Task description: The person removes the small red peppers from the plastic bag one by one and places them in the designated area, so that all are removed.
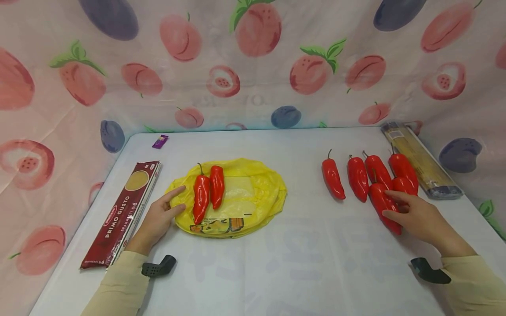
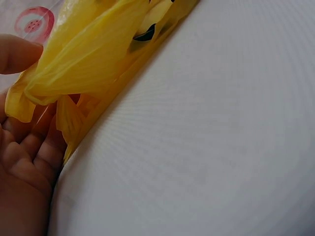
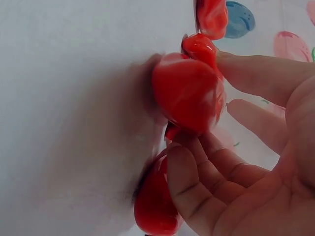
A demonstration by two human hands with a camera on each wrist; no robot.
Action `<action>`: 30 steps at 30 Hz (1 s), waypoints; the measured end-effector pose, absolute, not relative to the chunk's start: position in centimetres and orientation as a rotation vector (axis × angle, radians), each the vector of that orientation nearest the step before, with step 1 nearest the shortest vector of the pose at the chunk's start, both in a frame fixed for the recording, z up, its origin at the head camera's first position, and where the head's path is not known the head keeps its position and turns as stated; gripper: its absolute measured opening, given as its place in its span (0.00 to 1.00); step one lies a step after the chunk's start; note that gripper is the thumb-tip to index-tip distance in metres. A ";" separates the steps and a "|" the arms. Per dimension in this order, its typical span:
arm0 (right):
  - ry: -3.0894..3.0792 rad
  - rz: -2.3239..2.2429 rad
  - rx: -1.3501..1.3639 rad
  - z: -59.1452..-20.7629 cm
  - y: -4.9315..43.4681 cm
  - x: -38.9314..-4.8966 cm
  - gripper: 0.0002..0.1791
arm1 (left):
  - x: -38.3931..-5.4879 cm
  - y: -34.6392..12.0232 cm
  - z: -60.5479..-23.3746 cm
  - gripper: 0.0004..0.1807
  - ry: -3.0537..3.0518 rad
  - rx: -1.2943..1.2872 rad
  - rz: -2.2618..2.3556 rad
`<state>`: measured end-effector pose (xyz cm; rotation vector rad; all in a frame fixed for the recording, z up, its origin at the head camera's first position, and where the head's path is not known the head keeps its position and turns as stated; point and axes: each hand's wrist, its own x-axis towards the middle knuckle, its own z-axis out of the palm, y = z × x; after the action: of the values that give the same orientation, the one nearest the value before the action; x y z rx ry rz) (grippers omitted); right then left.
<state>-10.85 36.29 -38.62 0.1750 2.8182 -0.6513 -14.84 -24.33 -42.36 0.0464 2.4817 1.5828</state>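
A cloth with big painted fruit [image 1: 257, 30] is hanging behind the white table [image 1: 276, 272] I am watching from far away. I am worrying about the near red pepper [image 1: 378, 202]: it is looking smooth and shiny, so a weak grip could let it slip. Other peppers [image 1: 357, 179] are crowding close by, so a bump could roll them. The yellow bag [image 1: 257, 184] is looking thin, so a hard tug could tip the two peppers [image 1: 201, 193] lying on it.

The near red pepper is lying on the right, between the thumb and fingers of the right hand [image 1: 419, 215], which are curling round it. The left hand [image 1: 156, 221] is touching the bag's left edge, its thumb and pointing finger spread; I cannot tell if it is pinching.
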 end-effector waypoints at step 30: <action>2.905 -0.644 0.057 -34.4 34.3 -12.8 0.45 | -14.9 -24.5 -42.6 0.32 2.480 0.070 1.589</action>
<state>-12.84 34.35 -34.40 0.0569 2.9048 -0.6436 -14.90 -24.51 -42.62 0.0698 2.4797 1.5889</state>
